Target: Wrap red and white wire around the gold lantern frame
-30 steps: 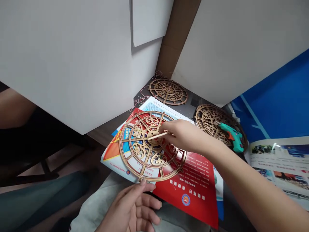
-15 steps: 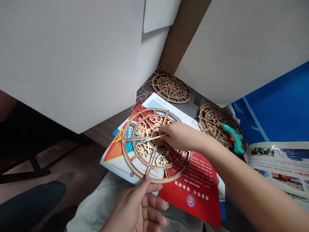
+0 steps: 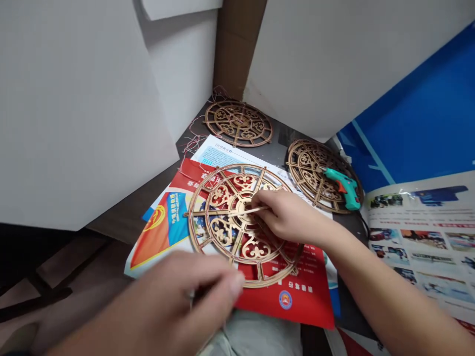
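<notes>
A round laser-cut wooden filigree wheel (image 3: 222, 232) lies flat on a red-and-white printed poster (image 3: 293, 291). My right hand (image 3: 287, 217) is over the wheel and pinches a thin wooden stick (image 3: 252, 211), whose tip is at the central hub. My left hand (image 3: 196, 291) is blurred, low in the view, with curled fingers close to the wheel's lower rim. A thin pale sliver shows by those fingers, but I cannot tell whether they hold it.
Two similar wooden discs lie beyond, one at the back (image 3: 238, 123) and one at the right (image 3: 319, 173), with a teal hot glue gun (image 3: 343, 187) resting on the right one. Loose thin threads (image 3: 193, 144), a printed brochure (image 3: 419, 237) and white boards (image 3: 74, 113) surround the work.
My left hand has left the wheel's lower rim and moved toward the lower left, its fingers now curled. The view has tilted, shifting the scene up and left. The right hand keeps the stick at the hub.
</notes>
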`<state>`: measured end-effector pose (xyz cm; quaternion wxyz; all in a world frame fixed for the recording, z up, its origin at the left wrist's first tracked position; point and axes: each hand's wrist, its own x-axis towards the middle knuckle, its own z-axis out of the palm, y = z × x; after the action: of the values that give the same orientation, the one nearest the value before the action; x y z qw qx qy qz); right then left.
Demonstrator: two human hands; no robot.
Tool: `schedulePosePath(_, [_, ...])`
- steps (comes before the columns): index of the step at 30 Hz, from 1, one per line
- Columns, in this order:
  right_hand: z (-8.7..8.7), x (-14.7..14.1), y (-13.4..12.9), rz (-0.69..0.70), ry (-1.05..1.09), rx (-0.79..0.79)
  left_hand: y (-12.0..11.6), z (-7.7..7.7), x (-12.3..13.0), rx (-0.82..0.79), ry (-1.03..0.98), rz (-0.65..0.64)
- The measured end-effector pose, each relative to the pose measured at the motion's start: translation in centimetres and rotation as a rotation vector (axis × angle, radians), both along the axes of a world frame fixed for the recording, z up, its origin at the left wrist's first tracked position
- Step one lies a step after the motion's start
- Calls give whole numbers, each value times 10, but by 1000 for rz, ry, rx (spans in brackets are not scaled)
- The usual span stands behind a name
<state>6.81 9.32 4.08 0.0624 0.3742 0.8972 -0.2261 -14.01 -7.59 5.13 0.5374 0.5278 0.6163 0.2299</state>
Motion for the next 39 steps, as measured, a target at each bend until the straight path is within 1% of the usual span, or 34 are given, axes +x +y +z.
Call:
schedulePosePath(2, [-3,4,-2,4,21,31,51,9,-13,155,198,-130])
schedulePosePath(4, [-6,6,-4,20,24,76,104,12,-21,284,425,-218])
schedulePosePath(5, [-7,7,-4,30,25,95,127,12,-24,347,481,-251])
schedulePosePath(6, [-8,8,-5,37,31,107,147,12,-24,377,498,-307])
schedulePosePath(7, [-10,9,-5,43,39,110,163,11,-24,381,494,-396])
schedulePosePath(8, [-12,11,-5,47,51,109,175,10,-21,352,462,-524])
schedulePosePath(10, [-16,13,-5,45,71,121,188,7,-13,271,344,-743])
schedulePosePath(11, [-19,15,-5,41,73,132,190,5,-8,250,314,-803])
schedulePosePath(12, [-21,17,-6,37,72,141,191,2,-3,249,301,-833])
schedulePosePath(15, [-26,25,-8,9,90,148,188,-10,7,323,332,-832])
schedulePosePath(18, [-25,37,-11,-28,182,174,186,-20,11,416,357,-836])
schedulePosePath(20, [-24,45,-14,-104,352,231,186,-25,13,469,362,-846])
schedulePosePath(23, [-26,53,-17,-343,797,318,187,-29,15,514,353,-871])
schedulePosePath(24, [-28,53,-17,-403,942,346,187,-30,16,519,346,-882])
schedulePosePath(25, [-31,53,-18,-435,1058,371,188,-31,16,519,341,-890])
schedulePosePath(26, [-34,51,-18,-436,1138,387,187,-31,16,511,335,-895])
schedulePosePath(27, [-37,50,-19,-434,1178,369,187,-31,16,500,333,-897])
schedulePosePath(28, [-41,49,-21,-437,1200,333,187,-31,15,490,335,-895])
schedulePosePath(30, [-46,48,-23,-468,1219,214,186,-31,15,480,353,-894])
schedulePosePath(32, [-50,48,-24,-493,1201,174,185,-32,16,484,369,-889])
schedulePosePath(34, [-52,48,-23,-486,1115,237,184,-32,17,487,373,-874])
schedulePosePath(37, [-54,48,-17,-421,955,342,182,-34,20,491,370,-842])
schedulePosePath(39, [-56,47,-14,-389,903,369,180,-35,22,507,373,-828])
